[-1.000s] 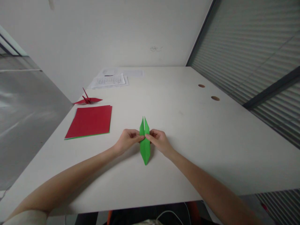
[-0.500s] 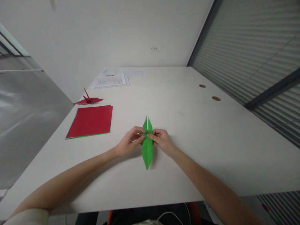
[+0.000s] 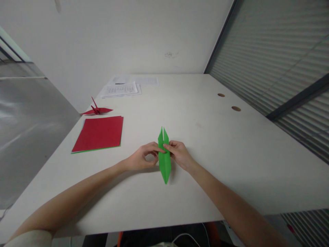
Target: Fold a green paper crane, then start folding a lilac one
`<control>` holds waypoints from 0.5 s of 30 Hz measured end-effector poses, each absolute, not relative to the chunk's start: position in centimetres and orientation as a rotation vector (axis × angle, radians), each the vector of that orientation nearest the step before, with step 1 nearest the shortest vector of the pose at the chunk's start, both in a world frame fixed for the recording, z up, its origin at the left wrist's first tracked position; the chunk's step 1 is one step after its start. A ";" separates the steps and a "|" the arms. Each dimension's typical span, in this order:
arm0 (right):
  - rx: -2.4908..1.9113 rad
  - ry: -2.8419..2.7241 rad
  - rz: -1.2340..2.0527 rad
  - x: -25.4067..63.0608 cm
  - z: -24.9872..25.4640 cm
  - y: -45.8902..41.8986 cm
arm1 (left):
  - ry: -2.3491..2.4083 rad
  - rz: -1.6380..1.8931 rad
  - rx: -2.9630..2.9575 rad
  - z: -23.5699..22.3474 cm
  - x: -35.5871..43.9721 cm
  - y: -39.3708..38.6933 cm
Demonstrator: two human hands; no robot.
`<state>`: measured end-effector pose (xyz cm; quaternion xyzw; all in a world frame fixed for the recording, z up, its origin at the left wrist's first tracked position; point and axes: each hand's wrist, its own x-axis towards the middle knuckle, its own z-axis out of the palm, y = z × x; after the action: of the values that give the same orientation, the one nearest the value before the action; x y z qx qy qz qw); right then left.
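My right hand [image 3: 180,154] pinches folded green paper [image 3: 165,167]; my half-curled left hand [image 3: 142,157] touches it, hold unclear; remaining folds unclear

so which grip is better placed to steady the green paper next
Probably the right grip: its thumb lies on the folded green paper, fingers curled at the right edge. The left grip has a finger extended across the front.

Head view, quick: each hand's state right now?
Left hand: fingers touching the long, pointed green folded paper; whether they grip it cannot be told.
Right hand: closed, holding the same paper, thumb on its front.
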<state>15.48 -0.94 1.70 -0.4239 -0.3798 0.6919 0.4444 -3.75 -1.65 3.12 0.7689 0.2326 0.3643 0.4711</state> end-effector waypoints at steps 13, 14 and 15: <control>-1.048 -1.092 1.614 15.4 1.2 -1.1 | 0.698 0.998 1.717 2.4 -3.3 -1.5; -1.029 -1.106 1.592 15.4 1.3 -1.1 | 0.707 1.018 1.686 2.4 -3.3 -1.5; -1.000 -1.129 1.564 15.5 1.5 -1.3 | 0.717 1.037 1.649 2.4 -3.3 -1.5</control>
<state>15.48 -1.25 1.50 -0.4072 -0.4596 0.6372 0.4657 -3.32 -1.46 2.38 0.6844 0.2974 0.4302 0.5080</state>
